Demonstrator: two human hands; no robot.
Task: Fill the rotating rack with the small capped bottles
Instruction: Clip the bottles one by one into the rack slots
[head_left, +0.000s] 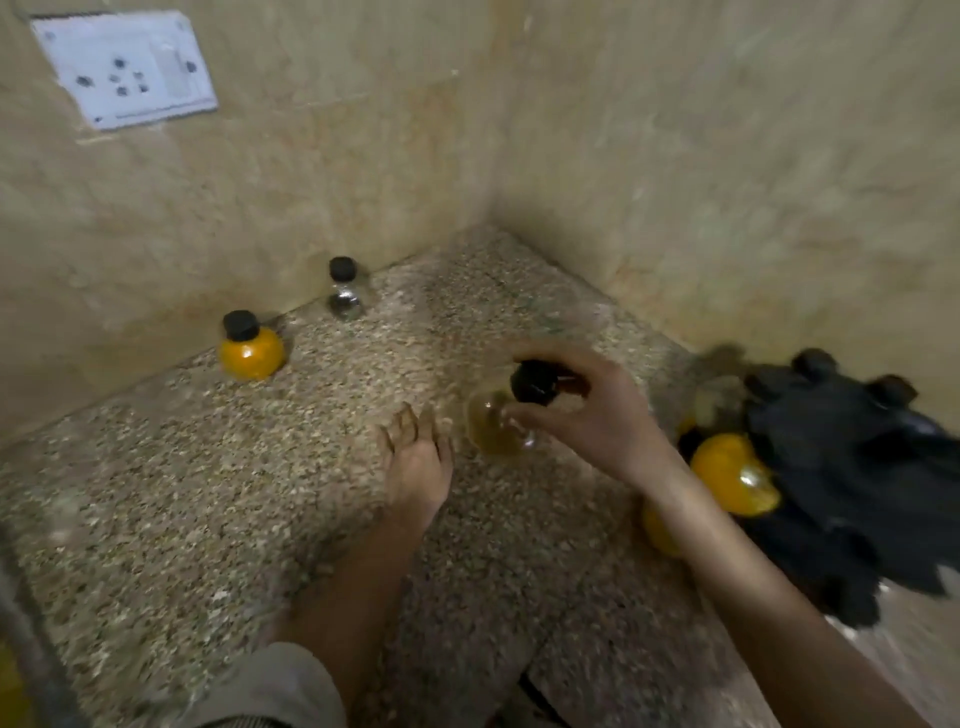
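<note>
My right hand (597, 415) grips a small round bottle (493, 423) with a black cap and pale yellowish contents, held just above the speckled counter (208, 493). Beside it, to the left, my left hand (418, 462) lies flat with straight fingers on the counter. A black rotating rack (841, 467) stands at the right, blurred, holding an orange-filled bottle (732, 473) and several black-capped ones. Against the back wall stand an orange bottle (251, 347) and a clear bottle (345, 291) with dark contents.
The counter ends in a corner of two beige tiled walls. A white socket plate (124, 67) is on the left wall, high up. A second orange bottle (660, 530) shows below my right forearm, next to the rack.
</note>
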